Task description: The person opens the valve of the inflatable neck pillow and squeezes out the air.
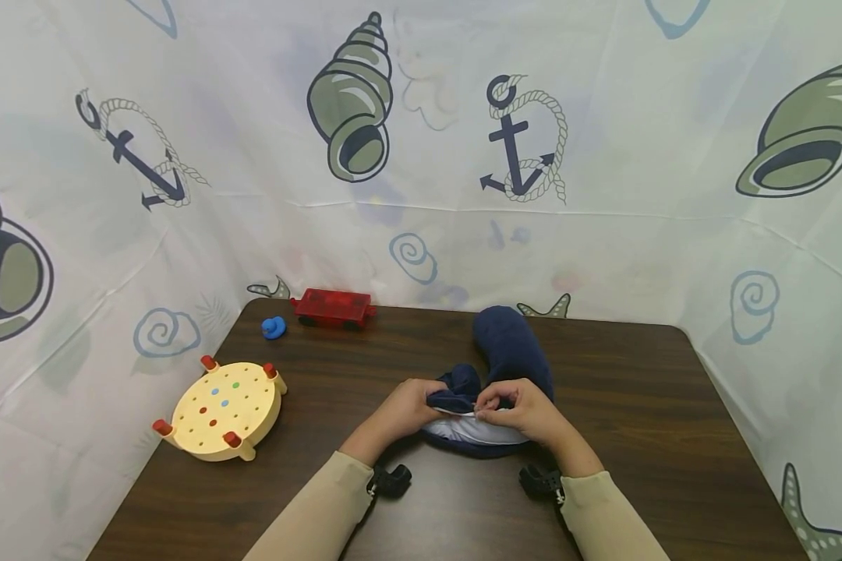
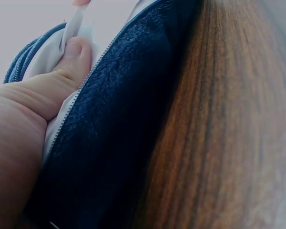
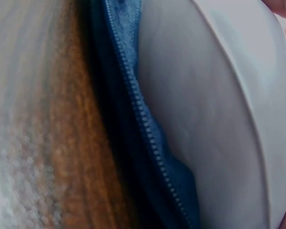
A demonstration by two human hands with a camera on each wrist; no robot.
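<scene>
A navy plush neck pillow (image 1: 512, 347) lies curved on the table, its zipper (image 3: 150, 136) undone along the near side. Through the gap shows the smooth white inner pillow (image 1: 480, 430), with a seam running along it in the right wrist view. My left hand (image 1: 412, 403) grips the pillow's left end, the thumb (image 2: 72, 59) lying on white fabric inside the zipper edge; its other fingers are mostly hidden. At the middle of the opening, my right hand (image 1: 529, 409) pinches the white fabric with thumb and fingertips. Only bits of those fingers appear at the right wrist view's edge.
On the left of the dark wooden table (image 1: 645, 421) stands a round yellow toy (image 1: 228, 409) with red-tipped pegs. Behind it sit a small blue piece (image 1: 274, 327) and a red toy wagon (image 1: 333, 308). A patterned white cloth (image 1: 449, 156) hangs around the table.
</scene>
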